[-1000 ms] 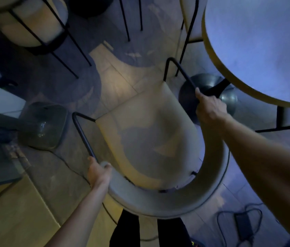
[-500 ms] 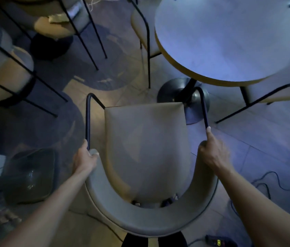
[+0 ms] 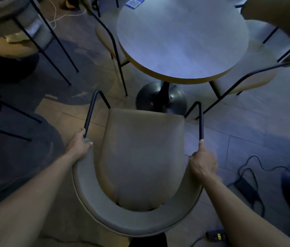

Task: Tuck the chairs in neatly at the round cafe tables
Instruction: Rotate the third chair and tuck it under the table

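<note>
Beige chair [image 3: 140, 157] front facing round table [image 3: 181, 38], left hand [image 3: 79, 145] and right hand [image 3: 203, 162] grip clamped on armrests

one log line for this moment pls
step: chair tuck-in | left hand: grip on chair left armrest | right hand: grip on right armrest | chair: facing round table, not yet under it

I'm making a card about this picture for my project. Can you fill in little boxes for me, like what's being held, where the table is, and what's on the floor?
held thing: chair, beige seat, black metal arms
left hand: gripping the chair's left arm
right hand: gripping the chair's right arm
table: round, just ahead of the chair
chair tucked in: not yet, seat is short of the table edge
other chairs: one at the table's left, one at its right
floor: cable at the right
</note>
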